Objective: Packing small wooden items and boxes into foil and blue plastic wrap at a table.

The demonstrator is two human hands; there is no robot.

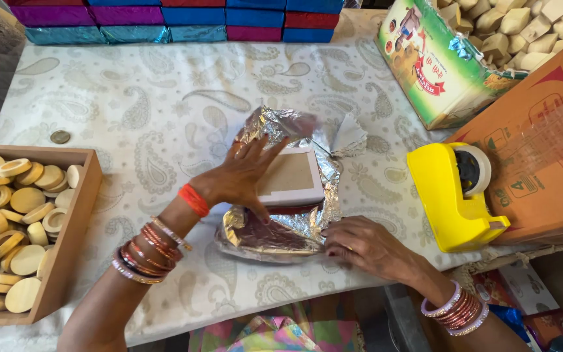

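Head view: looks down on a table covered by a pale cloth [164, 111] with a grey paisley print.
Left hand: the left hand [245, 173] lies open and flat, fingers spread, pressing on a flat white box [294, 177] with a brown cardboard panel.
Right hand: the right hand [360, 244] curls shut on the near edge of the foil sheet [275, 234], pinching it.
Box and foil: the box sits on the crinkled, shiny silver sheet, directly under the left hand and just beyond the right; one foil corner stands up past the fingertips.
Right of the hands: a glossy yellow tape dispenser [451, 202] with a pale roll, touching an orange cardboard carton [542, 156].
Left of the hands: a wooden tray [76, 221] of round, pale discs [14, 221], cut off by the frame; a coin [60, 137] lies beyond it.
Beyond the hands: stacked foil-wrapped boxes [184, 19] in purple, blue, teal and red; a green printed carton [438, 65] beside beige blocks [516, 26].
Hard to make out: the foil's far fold is blurred; the room beyond the table is out of frame.
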